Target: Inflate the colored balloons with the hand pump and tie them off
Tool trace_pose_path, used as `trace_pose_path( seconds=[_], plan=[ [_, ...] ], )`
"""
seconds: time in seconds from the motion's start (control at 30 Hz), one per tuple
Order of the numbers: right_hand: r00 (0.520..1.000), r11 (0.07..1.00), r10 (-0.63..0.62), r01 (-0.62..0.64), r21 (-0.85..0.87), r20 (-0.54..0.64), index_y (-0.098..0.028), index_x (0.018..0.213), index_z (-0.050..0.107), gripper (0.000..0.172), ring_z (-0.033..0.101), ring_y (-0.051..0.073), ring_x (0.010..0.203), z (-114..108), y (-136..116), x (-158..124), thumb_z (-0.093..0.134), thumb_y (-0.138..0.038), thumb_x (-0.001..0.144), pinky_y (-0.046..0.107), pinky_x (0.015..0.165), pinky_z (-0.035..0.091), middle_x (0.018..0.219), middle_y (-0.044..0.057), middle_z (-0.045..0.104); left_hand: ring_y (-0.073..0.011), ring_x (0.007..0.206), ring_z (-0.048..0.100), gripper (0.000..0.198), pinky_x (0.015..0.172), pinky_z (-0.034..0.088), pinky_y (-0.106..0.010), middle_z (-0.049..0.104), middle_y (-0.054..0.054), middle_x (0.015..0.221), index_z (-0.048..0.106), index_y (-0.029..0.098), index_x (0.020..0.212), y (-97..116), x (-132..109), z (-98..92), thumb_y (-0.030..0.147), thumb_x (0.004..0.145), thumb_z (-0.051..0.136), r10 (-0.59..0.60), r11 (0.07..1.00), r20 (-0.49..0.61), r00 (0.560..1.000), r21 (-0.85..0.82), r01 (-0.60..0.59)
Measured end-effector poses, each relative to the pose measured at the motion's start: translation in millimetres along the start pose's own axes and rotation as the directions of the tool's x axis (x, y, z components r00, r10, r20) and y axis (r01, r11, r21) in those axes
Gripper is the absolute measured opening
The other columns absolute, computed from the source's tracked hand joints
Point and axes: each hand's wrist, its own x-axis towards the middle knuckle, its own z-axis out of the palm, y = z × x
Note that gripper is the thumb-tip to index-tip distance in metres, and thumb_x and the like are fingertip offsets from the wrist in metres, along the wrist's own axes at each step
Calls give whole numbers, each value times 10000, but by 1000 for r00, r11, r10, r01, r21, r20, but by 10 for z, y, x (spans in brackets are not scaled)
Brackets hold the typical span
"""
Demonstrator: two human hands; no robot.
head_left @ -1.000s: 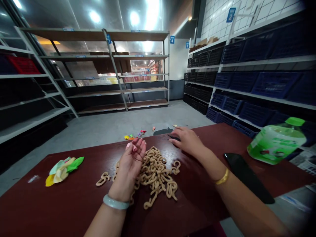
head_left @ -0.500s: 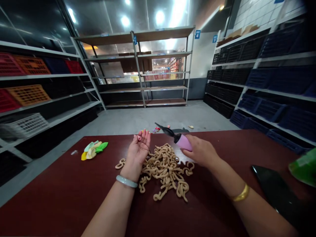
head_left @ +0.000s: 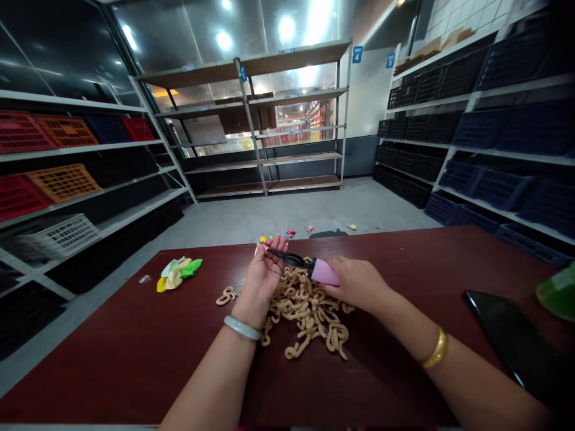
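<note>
Between the thumb and fingertips of my left hand [head_left: 264,276] is the small rolled mouth of a pink balloon [head_left: 266,248]; the palm faces up. My right hand [head_left: 354,280] is closed round the purple body of a balloon pump [head_left: 326,272]. Its black tapered nozzle points left, with the tip at the pink mouth; I cannot tell how far inside it reaches. Beneath both hands lies a heaped pile of tan, curly tube-like strands [head_left: 309,311]. One loose curl [head_left: 227,295] rests just left of the pile.
Flat yellow, cream and green balloons [head_left: 177,274] lie at the table's left. A dark phone-like slab [head_left: 507,335] and a green object [head_left: 557,293] are at the right. Small coloured bits lie beyond the far table edge. Shelves with crates [head_left: 67,130] line the room.
My right hand has brought the pump left and down, so its nozzle now meets the balloon mouth in my left hand. The camera view has shifted slightly.
</note>
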Motion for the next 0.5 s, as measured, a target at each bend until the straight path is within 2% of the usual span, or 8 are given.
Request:
trace_pose_path(
  seconds=[0.2, 0.33, 0.5],
  plan=[
    [1000, 999, -2, 2, 32, -14, -222, 1128, 564, 413, 657, 275, 890, 50, 20, -3, 552, -510, 832, 326, 655, 388, 1029, 76, 695, -226, 994, 694, 220, 940, 516, -381, 715, -156, 1052, 617, 122, 902, -121, -47, -5, 311, 953, 514, 88, 982, 69, 994, 163, -98],
    [1000, 998, 3, -2, 60, -16, -225, 1130, 566, 419, 655, 276, 914, 59, 35, 1, 556, -518, 830, 328, 683, 393, 1034, 78, 692, -212, 1015, 680, 191, 958, 489, -362, 709, -143, 1087, 616, 142, 923, -187, -89, -13, 330, 915, 586, 120, 966, 158, 980, 210, -153],
    [1000, 996, -3, 4, 85, -21, -224, 1154, 563, 434, 654, 278, 917, 35, 47, 6, 559, -513, 829, 330, 686, 400, 1062, 75, 689, -204, 971, 679, 243, 883, 514, -357, 715, -106, 1059, 611, 173, 908, -287, -180, 3, 391, 833, 687, 121, 963, 209, 970, 214, -166]
  ],
)
